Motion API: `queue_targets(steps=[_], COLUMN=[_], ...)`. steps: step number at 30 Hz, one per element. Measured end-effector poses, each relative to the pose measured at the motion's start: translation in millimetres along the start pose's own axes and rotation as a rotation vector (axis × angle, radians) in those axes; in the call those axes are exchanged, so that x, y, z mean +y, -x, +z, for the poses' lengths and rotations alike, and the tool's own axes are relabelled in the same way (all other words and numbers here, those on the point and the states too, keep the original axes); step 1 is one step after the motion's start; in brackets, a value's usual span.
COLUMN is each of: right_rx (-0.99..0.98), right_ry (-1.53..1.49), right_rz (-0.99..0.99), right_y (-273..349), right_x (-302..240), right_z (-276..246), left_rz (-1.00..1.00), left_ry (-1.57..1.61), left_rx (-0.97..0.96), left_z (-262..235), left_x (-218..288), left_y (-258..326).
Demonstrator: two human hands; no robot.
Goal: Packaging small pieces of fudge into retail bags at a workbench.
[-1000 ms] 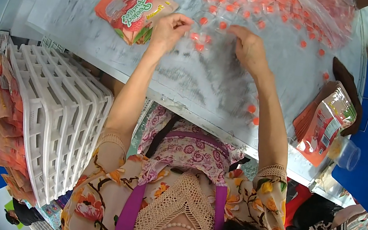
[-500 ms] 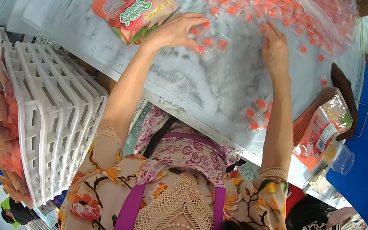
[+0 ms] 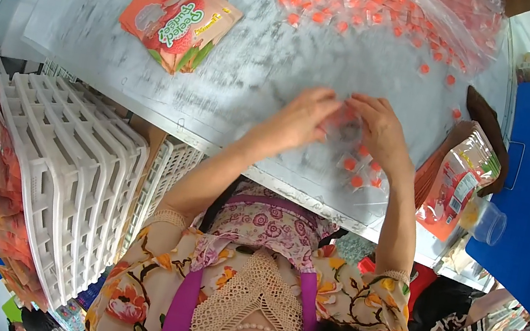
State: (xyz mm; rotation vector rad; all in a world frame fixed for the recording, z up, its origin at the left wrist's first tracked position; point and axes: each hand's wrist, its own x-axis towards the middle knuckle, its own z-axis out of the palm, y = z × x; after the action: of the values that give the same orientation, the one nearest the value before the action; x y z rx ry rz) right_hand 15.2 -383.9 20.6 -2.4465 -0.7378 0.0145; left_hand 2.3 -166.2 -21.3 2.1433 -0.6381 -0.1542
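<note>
Hands meet at the near edge of the grey marbled table (image 3: 239,69): the left hand (image 3: 301,119) and right hand (image 3: 379,130), fingers curled together, gather small clear-wrapped orange candies (image 3: 353,170) between them. More such candies lie heaped in a clear plastic bag (image 3: 406,9) beyond, well apart from an orange printed pouch (image 3: 177,22) leftward. White plastic crates (image 3: 74,181) stand below.
</note>
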Motion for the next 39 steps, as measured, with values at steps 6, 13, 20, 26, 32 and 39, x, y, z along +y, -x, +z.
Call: queue_targets(steps=[6, 13, 20, 26, 32, 39], right_rx=[0.020, 0.398, 0.217, 0.311, 0.194, 0.152], right_ry=[-0.033, 0.083, -0.248, -0.201, -0.126, -0.223], right_rz=[0.091, -0.022, 0.045, 0.052, 0.006, 0.040], right_y=[-23, -133, -117, -131, -138, -126], right_x=[20, 77, 48, 50, 36, 37], right_z=[-33, 33, 40, 38, 39, 35], left_rz=[0.067, -0.075, -0.113, -0.263, 0.006, -0.279], left_ry=[-0.150, -0.578, -0.233, -0.093, -0.310, -0.062], left_rx=[0.002, 0.362, 0.168, 0.232, 0.361, 0.191], left_z=[-37, -72, -87, -110, -104, -106], left_x=[5, -58, -62, -72, -83, -67], left_y=[-40, -107, -72, -79, -78, -63])
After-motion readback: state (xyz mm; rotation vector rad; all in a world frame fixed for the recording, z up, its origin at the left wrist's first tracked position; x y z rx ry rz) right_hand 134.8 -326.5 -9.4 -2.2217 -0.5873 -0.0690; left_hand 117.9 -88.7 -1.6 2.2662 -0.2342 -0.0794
